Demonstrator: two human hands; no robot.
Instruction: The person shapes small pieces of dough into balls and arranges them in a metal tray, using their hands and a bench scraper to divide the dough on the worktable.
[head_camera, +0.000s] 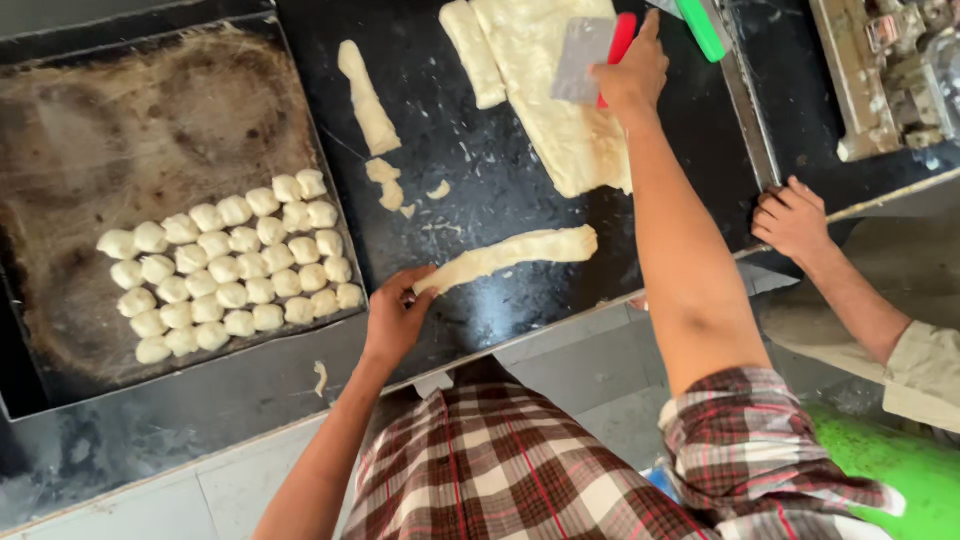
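My left hand (395, 318) is nearest to me, at the near edge of the black surface (470, 190), its grip pinched together on the near tip of a long dough strip (510, 255) that lies flat and runs away to the right from my fingers. Left of that strip sits a dark, floured baking tray (130, 120), and on its near half small dough balls (232, 270) are packed in tight rows, touching one another. A little dough scrap (320, 377) lies on the surface just below the tray's near rim. Beyond the strip, a few torn dough bits (388, 185) lie loose, and farther still a second dough strip (366, 98) rests at a slant beside the tray's right rim. To the right of the strip my right arm stretches well past it, and my right hand (632, 78) has its grip closed around the red handle of a metal dough scraper (585, 58), whose flat blade stands over the big dough slab (560, 95) at the far side of the surface. A narrower cut piece of dough (473, 52) lies just left of the slab, and a green handle (700, 28) shows beyond my right hand. Off to the right of the strip, another person's hand (792, 220) rests curled on the edge of the surface.
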